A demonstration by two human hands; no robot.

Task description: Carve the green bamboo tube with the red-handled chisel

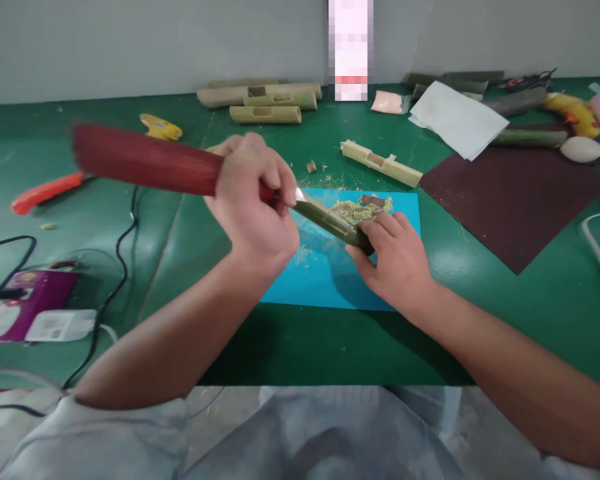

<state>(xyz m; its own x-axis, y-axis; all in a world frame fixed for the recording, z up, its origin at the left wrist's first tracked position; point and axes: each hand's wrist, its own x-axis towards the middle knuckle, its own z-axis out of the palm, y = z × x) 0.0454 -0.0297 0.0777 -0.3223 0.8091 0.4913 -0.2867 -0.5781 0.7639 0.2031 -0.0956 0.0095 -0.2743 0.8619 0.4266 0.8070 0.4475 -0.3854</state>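
My left hand [257,193] is closed round a long dark red handle [150,160], which sticks out far to the left and is slightly blurred. A short shiny blade tip [300,195] shows past my fingers, so it looks like a carving knife. The tip meets the near-left end of a green bamboo tube [330,220]. My right hand [397,260] grips the tube's other end, thumb below and fingers above. The tube slants over a blue sheet [320,287]. Beside it lies a heap of bamboo shavings and chips [363,208].
Bamboo pieces with cut openings [265,115] lie at the back; another [380,163] is behind the sheet. At right are a dark brown sheet [510,213], white paper [457,120] and a white egg-shaped thing [581,150]. An orange-handled tool [47,192] and a purple box with cables [30,303] are left.
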